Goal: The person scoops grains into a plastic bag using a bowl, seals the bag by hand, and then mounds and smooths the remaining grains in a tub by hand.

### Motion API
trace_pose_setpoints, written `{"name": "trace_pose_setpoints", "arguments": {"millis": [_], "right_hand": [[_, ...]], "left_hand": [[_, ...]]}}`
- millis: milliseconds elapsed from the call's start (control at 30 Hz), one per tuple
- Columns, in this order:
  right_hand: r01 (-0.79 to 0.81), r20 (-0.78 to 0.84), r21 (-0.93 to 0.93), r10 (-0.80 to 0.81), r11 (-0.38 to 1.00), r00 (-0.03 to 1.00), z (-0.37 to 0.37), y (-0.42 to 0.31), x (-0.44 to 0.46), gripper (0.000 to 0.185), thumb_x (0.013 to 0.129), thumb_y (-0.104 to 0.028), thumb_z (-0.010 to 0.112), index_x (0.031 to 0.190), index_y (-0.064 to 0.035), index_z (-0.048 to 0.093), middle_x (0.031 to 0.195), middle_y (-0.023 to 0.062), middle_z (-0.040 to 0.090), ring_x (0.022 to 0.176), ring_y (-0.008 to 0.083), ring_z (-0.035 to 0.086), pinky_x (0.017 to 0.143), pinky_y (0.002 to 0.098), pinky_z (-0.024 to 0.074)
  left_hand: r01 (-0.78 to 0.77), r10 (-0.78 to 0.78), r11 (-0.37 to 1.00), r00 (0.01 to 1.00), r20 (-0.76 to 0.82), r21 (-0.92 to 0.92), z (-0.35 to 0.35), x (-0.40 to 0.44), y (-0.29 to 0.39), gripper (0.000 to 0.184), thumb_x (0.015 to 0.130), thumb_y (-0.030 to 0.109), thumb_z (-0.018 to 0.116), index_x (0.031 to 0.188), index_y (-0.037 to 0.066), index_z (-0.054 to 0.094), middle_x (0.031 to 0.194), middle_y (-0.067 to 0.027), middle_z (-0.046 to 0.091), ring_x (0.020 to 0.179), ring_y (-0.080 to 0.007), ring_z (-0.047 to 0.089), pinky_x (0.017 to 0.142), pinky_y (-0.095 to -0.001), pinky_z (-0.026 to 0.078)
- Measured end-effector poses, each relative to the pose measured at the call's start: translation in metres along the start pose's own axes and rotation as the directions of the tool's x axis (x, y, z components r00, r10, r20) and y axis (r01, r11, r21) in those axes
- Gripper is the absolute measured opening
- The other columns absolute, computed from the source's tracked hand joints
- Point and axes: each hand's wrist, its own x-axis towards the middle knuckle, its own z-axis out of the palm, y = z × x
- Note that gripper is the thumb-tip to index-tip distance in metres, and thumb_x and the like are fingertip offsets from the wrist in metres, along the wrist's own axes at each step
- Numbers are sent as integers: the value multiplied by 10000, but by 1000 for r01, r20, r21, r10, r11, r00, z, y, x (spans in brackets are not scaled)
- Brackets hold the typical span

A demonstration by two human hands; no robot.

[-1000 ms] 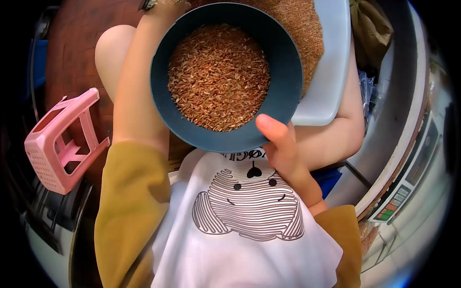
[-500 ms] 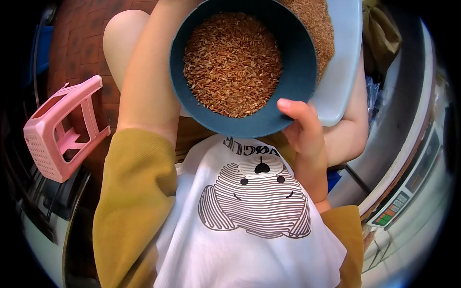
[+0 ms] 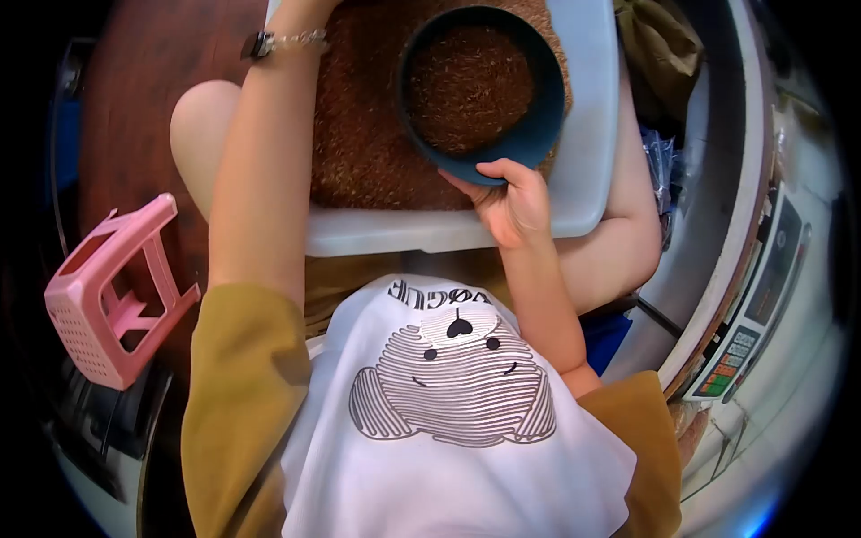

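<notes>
My right hand (image 3: 513, 204) grips the near rim of a dark teal bowl (image 3: 545, 108), thumb over the edge and fingers beneath. Reddish-brown rice-like grain (image 3: 468, 90) lies in the bowl, with part of its inner wall bare at the right. The bowl is over a pale plastic tub (image 3: 408, 235) on my lap, which holds more of the same grain (image 3: 368, 152). My left arm reaches over the tub's left side, with a bracelet (image 3: 300, 40) at the wrist. Only the base of my left hand (image 3: 309, 7) shows at the top edge; its fingers are out of frame.
A pink plastic stool (image 3: 117, 296) lies tipped over at the left on the reddish floor. To the right are a brown bag (image 3: 662, 54), clear plastic wrapping (image 3: 659, 166) and a scale (image 3: 749, 314) with coloured keys. My bent knees flank the tub.
The bowl has moved away from my body and lower over the tub, still in my right hand. More of the tub's grain shows. My left wrist with its bracelet has come into view.
</notes>
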Motion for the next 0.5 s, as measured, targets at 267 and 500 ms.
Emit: {"name": "trace_pose_setpoints", "arguments": {"millis": [267,500], "right_hand": [[174,7,74,-175,982,984,17,14,14,505,833,128,425,1334,128,364,1307,280,504,1116,428,598,904,561,581],[209,-84,-67,-215,976,973,16,5,24,505,822,135,407,1322,155,339,1289,307,491,1104,464,591,904,589,577]], "left_hand": [[35,-31,994,999,-39,104,-1,-2,-8,783,668,113,883,1314,-24,461,1238,-130,586,1162,-230,557,1018,-356,447],[84,-86,995,996,22,53,-1,-1,-8,768,682,79,866,1325,-21,457,1239,-133,594,1156,-234,566,1002,-351,461]]}}
